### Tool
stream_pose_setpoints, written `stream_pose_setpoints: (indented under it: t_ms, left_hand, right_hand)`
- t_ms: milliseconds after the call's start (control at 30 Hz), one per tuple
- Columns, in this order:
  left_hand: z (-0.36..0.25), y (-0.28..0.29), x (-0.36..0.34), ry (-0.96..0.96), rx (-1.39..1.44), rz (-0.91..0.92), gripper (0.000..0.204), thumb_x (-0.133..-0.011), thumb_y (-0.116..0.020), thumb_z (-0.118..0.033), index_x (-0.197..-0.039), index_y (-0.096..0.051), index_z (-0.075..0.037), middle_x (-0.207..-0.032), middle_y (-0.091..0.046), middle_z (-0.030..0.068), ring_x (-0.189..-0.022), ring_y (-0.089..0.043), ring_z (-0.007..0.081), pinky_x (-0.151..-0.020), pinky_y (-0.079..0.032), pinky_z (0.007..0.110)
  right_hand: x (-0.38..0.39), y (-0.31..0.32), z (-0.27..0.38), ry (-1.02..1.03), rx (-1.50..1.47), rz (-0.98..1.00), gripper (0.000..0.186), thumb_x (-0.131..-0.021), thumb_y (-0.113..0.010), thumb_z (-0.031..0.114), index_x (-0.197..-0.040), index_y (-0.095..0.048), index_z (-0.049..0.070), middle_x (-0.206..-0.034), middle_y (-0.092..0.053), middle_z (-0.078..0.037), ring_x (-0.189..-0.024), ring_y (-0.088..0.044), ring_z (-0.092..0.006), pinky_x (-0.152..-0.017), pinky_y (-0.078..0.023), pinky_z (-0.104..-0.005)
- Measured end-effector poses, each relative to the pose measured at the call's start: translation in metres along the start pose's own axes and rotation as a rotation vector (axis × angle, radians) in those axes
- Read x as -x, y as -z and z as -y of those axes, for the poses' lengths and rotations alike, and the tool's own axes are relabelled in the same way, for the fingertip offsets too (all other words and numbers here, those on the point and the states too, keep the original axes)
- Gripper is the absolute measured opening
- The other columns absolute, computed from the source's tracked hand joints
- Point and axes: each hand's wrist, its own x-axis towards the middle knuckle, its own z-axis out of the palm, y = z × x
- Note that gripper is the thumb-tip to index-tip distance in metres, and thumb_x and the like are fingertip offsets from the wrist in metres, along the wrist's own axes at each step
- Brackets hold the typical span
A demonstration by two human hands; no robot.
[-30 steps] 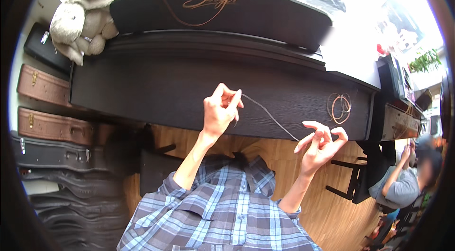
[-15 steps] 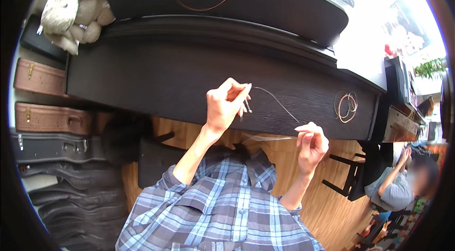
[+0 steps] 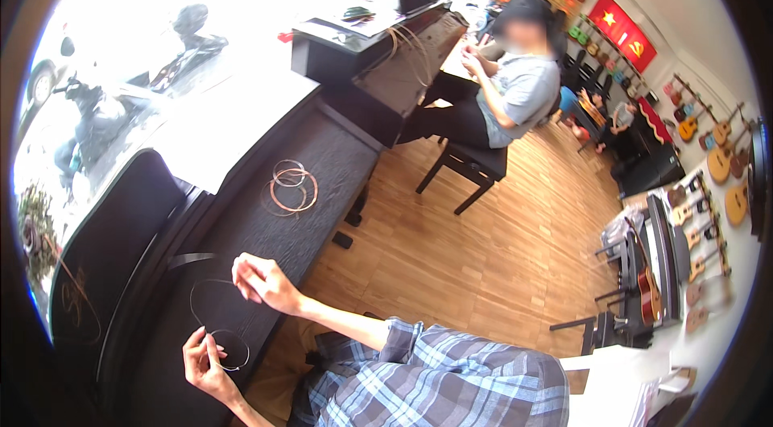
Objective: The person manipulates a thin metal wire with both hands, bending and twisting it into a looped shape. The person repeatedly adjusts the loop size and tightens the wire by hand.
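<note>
A thin metal string point(image 3: 199, 295) curls in loose loops over the closed lid of a dark piano point(image 3: 322, 161). My left hand point(image 3: 203, 361) pinches one end of the string low at the left. A little higher, my right hand point(image 3: 262, 283) has its fingers closed on the string's other part. Both hands hover just above the lid. My plaid sleeve point(image 3: 451, 371) fills the bottom of the view.
Several coiled copper-coloured strings point(image 3: 291, 186) lie further along the lid. A black instrument case point(image 3: 105, 258) rests on the piano at left. A person point(image 3: 515, 89) sits on a black bench point(image 3: 467, 165) at another piano. Small guitars point(image 3: 713, 161) hang at right above a wooden floor point(image 3: 499, 258).
The view has swung sharply to the right, so the room now shows. My hands have come closer together and the string, stretched between them before, now hangs in loops.
</note>
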Motion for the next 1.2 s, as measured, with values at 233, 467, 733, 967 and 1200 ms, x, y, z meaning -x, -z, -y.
stream_pose_setpoints:
  t_ms: [233,467,733,967,1200]
  left_hand:
    - [0.002,0.002,-0.002,0.005,-0.074,-0.02,0.014,-0.098,-0.065,-0.001,-0.085,-0.06,0.002,-0.103,-0.069,0.0115,-0.062,-0.056,0.0066,-0.054,-0.047,0.019]
    - [0.013,0.006,-0.005,0.081,-0.107,-0.103,0.013,-0.099,-0.066,-0.005,-0.09,-0.065,0.004,-0.094,-0.068,0.0096,-0.061,-0.055,0.0068,-0.052,-0.045,0.02]
    - [0.002,-0.01,-0.014,0.124,-0.048,-0.159,0.01,-0.097,-0.07,-0.007,-0.092,-0.07,0.001,-0.074,-0.066,0.0034,-0.061,-0.055,0.0062,-0.055,-0.043,0.021]
    - [0.001,-0.012,-0.009,0.177,0.038,-0.179,0.005,-0.091,-0.073,0.0,-0.091,-0.071,0.004,-0.083,-0.071,0.0063,-0.07,-0.068,0.0093,-0.058,-0.055,0.022]
    - [-0.021,0.004,0.003,0.112,0.047,-0.148,0.007,-0.088,-0.071,0.007,-0.082,-0.068,0.008,-0.111,-0.071,0.0161,-0.074,-0.073,0.0136,-0.06,-0.06,0.023]
  right_hand:
    - [-0.002,-0.002,-0.005,0.064,0.0,0.021,0.027,-0.112,-0.041,0.028,-0.112,-0.056,0.006,-0.062,-0.061,-0.001,-0.041,-0.045,-0.0038,-0.041,-0.035,-0.0201]
    - [0.002,-0.006,0.001,0.24,0.199,0.224,0.016,-0.106,-0.055,0.014,-0.098,-0.06,0.002,-0.071,-0.063,-0.003,-0.061,-0.061,-0.0086,-0.058,-0.047,-0.0271]
    - [0.035,-0.029,0.021,0.205,0.319,0.357,0.052,-0.072,-0.093,0.031,-0.11,-0.064,0.009,-0.075,-0.053,0.003,-0.072,-0.048,-0.0113,-0.075,-0.041,-0.0305]
    - [0.033,-0.038,0.013,0.221,0.624,0.313,0.068,-0.065,-0.097,0.028,-0.125,-0.066,0.014,-0.074,-0.046,0.004,-0.071,-0.046,-0.0135,-0.075,-0.043,-0.032]
    - [0.017,-0.065,0.017,0.412,0.734,0.424,0.06,-0.063,-0.095,0.021,-0.119,-0.074,0.017,-0.065,-0.041,0.004,-0.061,-0.039,-0.0117,-0.065,-0.039,-0.03]
